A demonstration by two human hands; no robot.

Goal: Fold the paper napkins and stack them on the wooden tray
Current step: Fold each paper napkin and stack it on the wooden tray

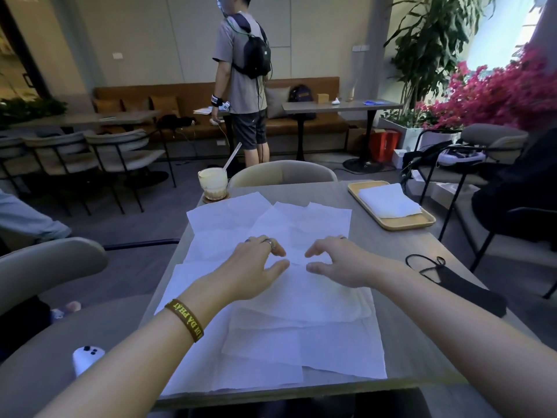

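Loose white paper napkins (271, 336) lie unfolded and overlapping across the grey table (401, 254), spread within easy reach, probably for folding one by one. Over the middle sheets the left hand (256, 267) and right hand (337, 263) sit side by side, fingers spread and curled, thumbs near each other, gripping nothing, seemingly set to pinch a sheet. Further right, the rectangular wooden tray (422, 221) holds a small stack of folded white napkins (388, 200)
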